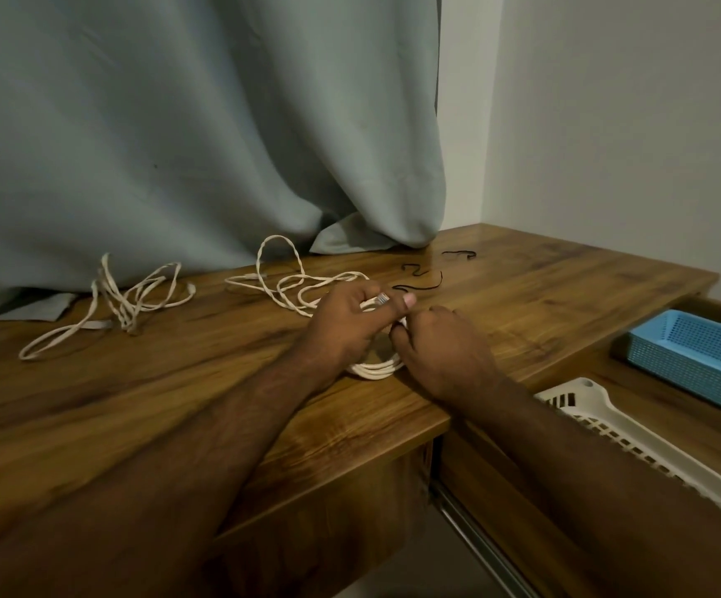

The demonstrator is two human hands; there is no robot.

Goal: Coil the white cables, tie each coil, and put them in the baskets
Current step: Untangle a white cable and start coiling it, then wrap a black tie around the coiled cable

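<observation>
My left hand (346, 325) grips a partly wound coil of white cable (376, 368) at the middle of the wooden table (177, 403), with the cable's plug end showing by the thumb. My right hand (440, 343) pinches the same coil from the right side. The loose rest of this cable (281, 278) trails in loops behind the hands. A second white cable (130, 304) lies tangled at the left. Thin black ties (419, 282) lie on the table just beyond the hands.
A grey-green curtain (199, 135) hangs onto the table's back edge. To the right, on a lower surface, sit a blue mesh basket (695, 360) and a white slotted basket (635, 446). A metal drawer rail (479, 541) runs below the table's right edge.
</observation>
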